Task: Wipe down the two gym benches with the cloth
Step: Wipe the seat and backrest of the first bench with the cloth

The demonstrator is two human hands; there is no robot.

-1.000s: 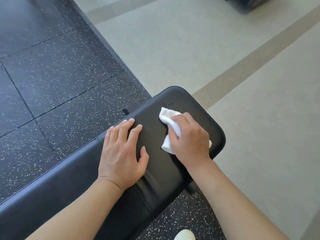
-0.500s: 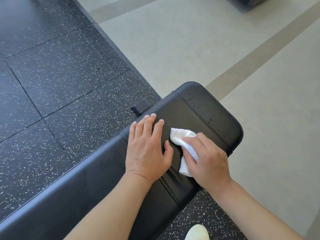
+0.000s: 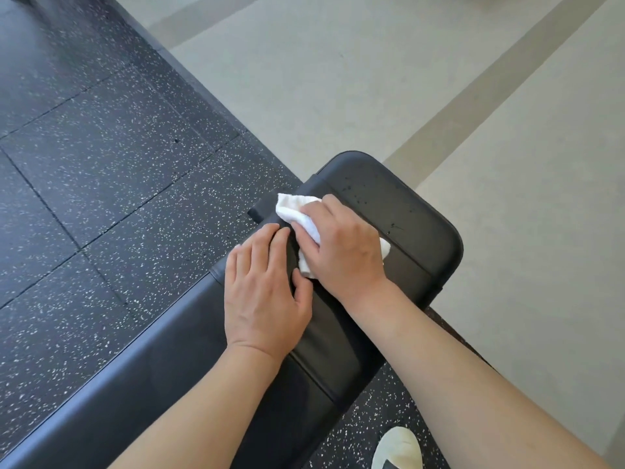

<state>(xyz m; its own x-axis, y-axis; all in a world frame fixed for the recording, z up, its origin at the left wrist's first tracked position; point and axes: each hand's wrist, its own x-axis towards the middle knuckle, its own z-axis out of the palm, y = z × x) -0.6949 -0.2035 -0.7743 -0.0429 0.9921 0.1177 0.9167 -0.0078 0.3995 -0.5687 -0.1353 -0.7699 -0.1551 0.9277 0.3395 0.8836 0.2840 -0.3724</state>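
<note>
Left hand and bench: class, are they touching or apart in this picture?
Touching. The head view shows the left hand lying flat, palm down, on the bench pad, with no gap beneath the fingers, beside the right hand pressing the cloth.

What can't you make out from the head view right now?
- Second bench: outside the head view.
- Bench legs and frame: hidden under the pad.
- Most of the cloth: covered by the right hand.
- Pad beneath the left hand: hidden, so wiped or not is unclear.
- Shoe: cut by the bottom edge.

Gym: padded bench (image 3: 399,211), speckled rubber flooring (image 3: 101,164)
</note>
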